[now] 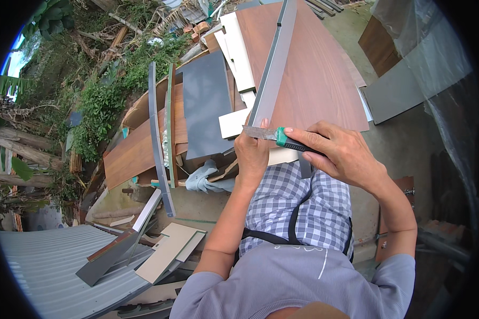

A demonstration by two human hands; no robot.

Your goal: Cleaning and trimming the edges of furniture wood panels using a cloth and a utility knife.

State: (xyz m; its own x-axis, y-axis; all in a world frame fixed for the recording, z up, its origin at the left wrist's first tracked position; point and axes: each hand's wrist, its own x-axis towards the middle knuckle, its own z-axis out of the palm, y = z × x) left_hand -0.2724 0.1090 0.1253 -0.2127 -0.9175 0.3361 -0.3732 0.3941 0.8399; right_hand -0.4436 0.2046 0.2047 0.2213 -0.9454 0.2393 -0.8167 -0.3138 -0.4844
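My right hand (341,151) is closed round a utility knife (281,136) with a green and black handle. Its wide blade is out and points left, lying across the top of my left hand (252,159). My left hand grips the near end of a long grey board strip (275,80) with a dark edge. The strip runs away from me, slanting slightly right, above a large brown wood-grain panel (320,69). Whether the blade touches the strip cannot be made out.
White strips (238,56) and a dark grey panel (205,101) lie left of the brown panel. Two long narrow strips, one grey (157,133), stick up farther left. A light blue cloth (203,178) hangs nearby. Offcuts (170,250) rest by corrugated sheeting (53,266). Clear plastic sheeting (436,58) drapes at right.
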